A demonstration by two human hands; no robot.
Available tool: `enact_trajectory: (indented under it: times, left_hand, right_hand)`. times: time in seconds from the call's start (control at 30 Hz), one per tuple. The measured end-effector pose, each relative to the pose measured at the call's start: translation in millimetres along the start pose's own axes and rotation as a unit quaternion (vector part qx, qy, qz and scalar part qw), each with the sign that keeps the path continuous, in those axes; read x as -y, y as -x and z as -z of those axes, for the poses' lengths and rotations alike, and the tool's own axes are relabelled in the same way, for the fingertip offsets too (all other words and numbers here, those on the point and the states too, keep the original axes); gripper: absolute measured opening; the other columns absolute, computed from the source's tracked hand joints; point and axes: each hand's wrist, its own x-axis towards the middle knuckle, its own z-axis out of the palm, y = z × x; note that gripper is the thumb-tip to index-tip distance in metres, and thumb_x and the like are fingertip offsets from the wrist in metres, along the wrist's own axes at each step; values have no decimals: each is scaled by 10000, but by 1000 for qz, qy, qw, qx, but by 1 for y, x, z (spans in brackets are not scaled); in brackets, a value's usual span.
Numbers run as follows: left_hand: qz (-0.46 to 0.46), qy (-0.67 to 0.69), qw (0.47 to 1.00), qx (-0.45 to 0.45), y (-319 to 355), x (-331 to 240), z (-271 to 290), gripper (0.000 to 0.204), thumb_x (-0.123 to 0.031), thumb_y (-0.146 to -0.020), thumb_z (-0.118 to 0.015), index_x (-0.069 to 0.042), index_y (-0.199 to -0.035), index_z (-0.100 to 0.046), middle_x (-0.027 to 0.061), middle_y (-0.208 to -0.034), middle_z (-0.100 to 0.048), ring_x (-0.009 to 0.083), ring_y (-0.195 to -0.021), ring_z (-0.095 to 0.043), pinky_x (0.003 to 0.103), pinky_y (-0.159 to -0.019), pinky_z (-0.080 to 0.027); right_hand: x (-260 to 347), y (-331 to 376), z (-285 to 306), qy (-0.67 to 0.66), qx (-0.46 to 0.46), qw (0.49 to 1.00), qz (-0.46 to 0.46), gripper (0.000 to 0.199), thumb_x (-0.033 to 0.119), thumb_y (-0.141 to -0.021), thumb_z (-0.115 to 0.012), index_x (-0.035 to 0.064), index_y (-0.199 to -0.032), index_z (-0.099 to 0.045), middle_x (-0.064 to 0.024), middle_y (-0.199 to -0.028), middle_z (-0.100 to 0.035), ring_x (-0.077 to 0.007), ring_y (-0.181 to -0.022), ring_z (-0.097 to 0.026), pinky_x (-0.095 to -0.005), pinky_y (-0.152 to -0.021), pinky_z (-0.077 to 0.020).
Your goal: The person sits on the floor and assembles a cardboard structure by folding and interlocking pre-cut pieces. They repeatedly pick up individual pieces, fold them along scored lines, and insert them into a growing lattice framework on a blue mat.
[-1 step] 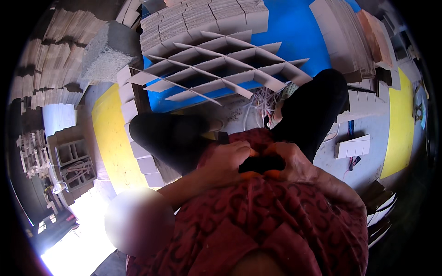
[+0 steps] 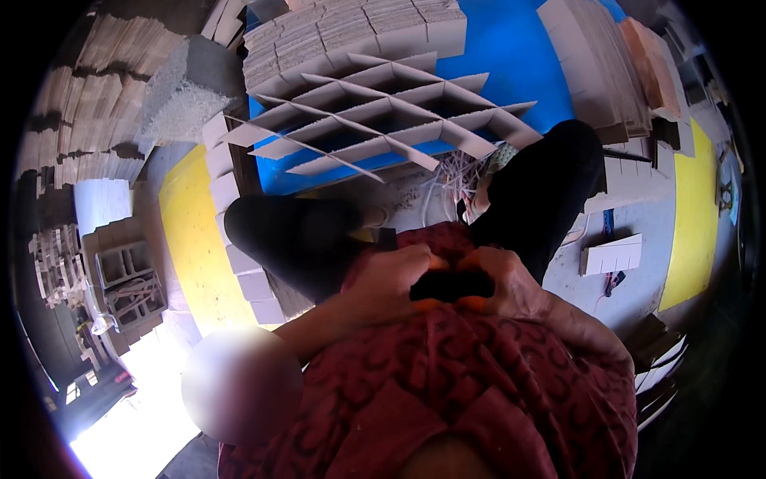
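Both hands meet low in front of my red patterned shirt (image 2: 479, 359), at the waist. Between them is a small black thing with orange edges (image 2: 452, 285); its kind I cannot make out. My left hand (image 2: 389, 278) is closed on its left end, fingers curled in. On its right end my right hand (image 2: 512, 281) is closed in the same way. Beyond my black-clad knees, a grid of interlocked cardboard divider strips (image 2: 409, 112) rests on a blue surface (image 2: 511, 72). Neither hand touches the grid.
Stacked cardboard strips (image 2: 359, 32) stand behind the grid, with another stack (image 2: 594, 68) at the far right. Small grey cartons (image 2: 239, 259) line the left side beside a yellow floor panel (image 2: 195, 239). A slotted white strip (image 2: 612, 255) lies at right. Loose scraps (image 2: 459, 172) sit between my feet.
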Motion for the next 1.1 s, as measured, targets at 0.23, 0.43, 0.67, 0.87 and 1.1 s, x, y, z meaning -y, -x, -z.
enact_trajectory:
  times: [0.23, 0.43, 0.67, 0.87, 1.1]
  left_hand:
    - [36, 60, 997, 12, 28, 15, 12, 375, -130, -745, -809, -51, -1077, -654, 91, -938, -640, 243, -886, -649, 344, -757, -500]
    - [51, -22, 998, 32, 41, 13, 18, 466, -186, -744, -798, -87, -1163, -618, 77, -1021, -617, 274, -972, -641, 343, -790, -519]
    - [-11, 21, 996, -88, 26, 6, 2, 468, -126, -693, -822, -64, -1117, -634, 81, -937, -622, 273, -864, -626, 379, -724, -500]
    - [-40, -36, 996, -74, 19, 12, -7, 472, -164, -683, -826, -66, -1100, -628, 73, -907, -602, 261, -838, -613, 382, -680, -494]
    - [-69, -88, 990, -86, 13, 10, -12, 429, -228, -704, -815, -44, -1050, -639, 89, -871, -571, 273, -760, -613, 372, -599, -500]
  right_hand:
    - [-3, -1, -8, 45, -24, 996, 75, 435, 205, -657, -827, -10, -982, -635, -158, -919, -642, -337, -829, -637, -400, -712, -519]
    - [-2, -7, -9, 55, -33, 992, 105, 448, 197, -638, -834, -11, -984, -640, -155, -923, -644, -326, -829, -642, -398, -709, -522]
    - [1, -9, -8, 28, -34, 996, 73, 468, 166, -611, -848, -30, -982, -640, -156, -901, -647, -292, -787, -640, -362, -683, -515]
    - [9, -4, -7, -82, -32, 995, -55, 442, 145, -641, -827, -41, -1000, -648, -171, -923, -669, -284, -836, -679, -337, -719, -532]
    - [14, 10, 6, -73, -7, 992, -105, 492, 192, -659, -852, -20, -1050, -643, -162, -976, -671, -300, -901, -674, -355, -768, -532]
